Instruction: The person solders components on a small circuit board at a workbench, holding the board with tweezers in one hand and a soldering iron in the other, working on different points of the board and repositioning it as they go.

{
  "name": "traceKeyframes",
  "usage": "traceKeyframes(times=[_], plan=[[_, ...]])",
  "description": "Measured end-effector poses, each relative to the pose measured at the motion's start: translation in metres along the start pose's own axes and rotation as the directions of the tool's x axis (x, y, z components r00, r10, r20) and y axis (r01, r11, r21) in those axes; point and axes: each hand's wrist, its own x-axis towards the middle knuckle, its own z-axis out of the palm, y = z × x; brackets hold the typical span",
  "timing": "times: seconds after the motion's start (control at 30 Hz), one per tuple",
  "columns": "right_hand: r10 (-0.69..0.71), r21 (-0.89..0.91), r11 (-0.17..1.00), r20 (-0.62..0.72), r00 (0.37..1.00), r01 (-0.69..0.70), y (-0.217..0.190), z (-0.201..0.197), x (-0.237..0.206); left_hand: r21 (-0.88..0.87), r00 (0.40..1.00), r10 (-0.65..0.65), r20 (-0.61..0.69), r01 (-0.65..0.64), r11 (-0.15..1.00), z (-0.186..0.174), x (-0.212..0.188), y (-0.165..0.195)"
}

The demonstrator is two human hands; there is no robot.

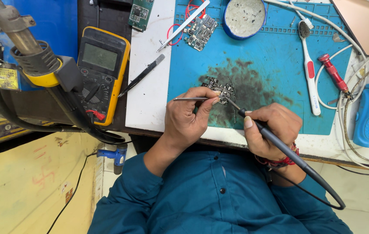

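Board work on the blue mat (280,56)

Your left hand (189,115) pinches tweezers (191,99) whose tips reach the small circuit board (220,89) just past your fingertips — your right hand (271,130) grips the soldering iron (275,138), tip touching the board's near edge, on the mat's dark stain.

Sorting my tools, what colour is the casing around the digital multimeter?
Yellow-orange around a dark grey body: the digital multimeter, clearest in the head view.

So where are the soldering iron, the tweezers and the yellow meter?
Soldering iron (275,141): head view, on its dark handle, held in the right hand (271,130).
Tweezers (189,99): head view, on the thin metal shaft, held in the left hand (189,117).
Yellow meter (102,73): head view, on its dark face below the screen.
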Motion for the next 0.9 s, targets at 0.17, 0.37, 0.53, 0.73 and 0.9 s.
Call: traceKeyframes(times=[0.17,0.37,0.53,0.73,0.9], plan=[[-0.006,0.013,1.000,-0.006,1.000,0.006,-0.0011,0.0007,0.0005,-0.012,1.000,0.007,0.001,-0.007,1.000,0.0001,0.0002,-0.0001],[-0.018,0.004,1.000,-0.009,1.000,0.018,-0.0008,0.0014,0.0009,-0.009,1.000,-0.005,-0.017,0.005,1.000,0.0008,0.0003,0.0006],[-0.031,0.016,0.999,-0.015,0.999,0.032,-0.0010,0.0017,0.0011,0.003,0.999,0.005,-0.045,-0.005,1.000,0.0012,-0.0002,0.0022],[-0.040,0.022,0.999,-0.018,0.999,0.041,-0.0029,0.0026,0.0023,0.061,0.998,0.031,-0.050,-0.028,0.998,-0.0004,0.0000,0.0031],[-0.032,0.028,0.999,-0.029,0.999,0.033,-0.0063,0.0033,0.0029,0.062,0.998,0.032,-0.056,-0.028,0.998,0.0007,0.0001,0.0021]])
